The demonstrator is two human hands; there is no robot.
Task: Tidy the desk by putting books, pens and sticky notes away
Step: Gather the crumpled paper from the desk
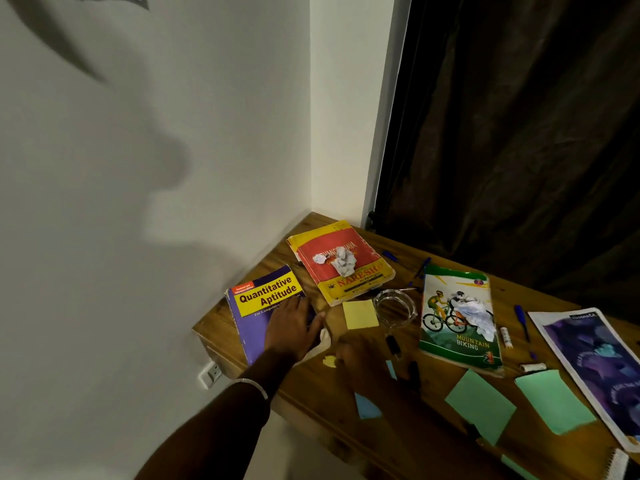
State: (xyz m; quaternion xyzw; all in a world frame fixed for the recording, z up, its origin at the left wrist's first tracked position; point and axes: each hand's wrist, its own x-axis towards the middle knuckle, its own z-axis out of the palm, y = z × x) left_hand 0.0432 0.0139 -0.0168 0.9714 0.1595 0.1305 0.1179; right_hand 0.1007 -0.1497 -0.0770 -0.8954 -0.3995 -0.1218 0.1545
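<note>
The left hand (294,327) lies flat with straight fingers on the purple book (258,306), which sits at the desk's (311,396) left edge by the wall, so it should get its fingers under the cover before lifting. The right hand (360,355) is blurry, so I cannot tell its grip. Farther back lie the yellow sticky note (360,314), glass bowl (394,306) and red book (341,263), leaving little room.

The left hand (289,327) lies flat, fingers extended, on the purple "Quantitative Aptitude" book (258,306) at the wooden desk (446,441) corner. The right hand (356,355) is motion-blurred beside a crumpled yellow note (329,361). A yellow sticky pad (360,314) adjoins a glass bowl (394,306).
</note>
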